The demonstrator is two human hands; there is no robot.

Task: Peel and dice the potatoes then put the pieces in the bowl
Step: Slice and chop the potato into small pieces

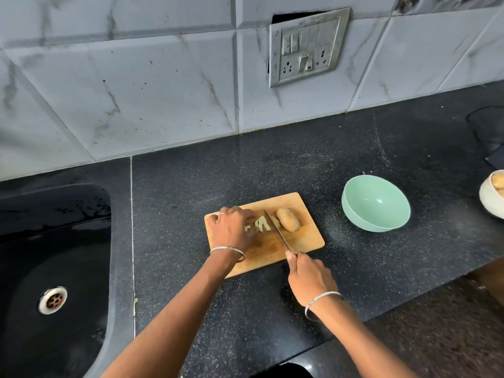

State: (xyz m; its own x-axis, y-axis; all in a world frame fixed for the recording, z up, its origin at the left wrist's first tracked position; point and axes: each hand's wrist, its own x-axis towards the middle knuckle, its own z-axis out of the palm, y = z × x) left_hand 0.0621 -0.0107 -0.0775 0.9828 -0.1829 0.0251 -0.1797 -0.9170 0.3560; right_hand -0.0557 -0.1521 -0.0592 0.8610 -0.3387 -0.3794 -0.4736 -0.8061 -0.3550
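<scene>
The worktop is black stone with tiny white dots. It fills the middle of the frame, from the wall tiles down to the lower right. A wooden cutting board lies flat on it near the centre. A green bowl stands to the right of the board, near it but not touching. A white bowl sits at the right edge, partly cut off. A black sink is set into the worktop at the left.
</scene>
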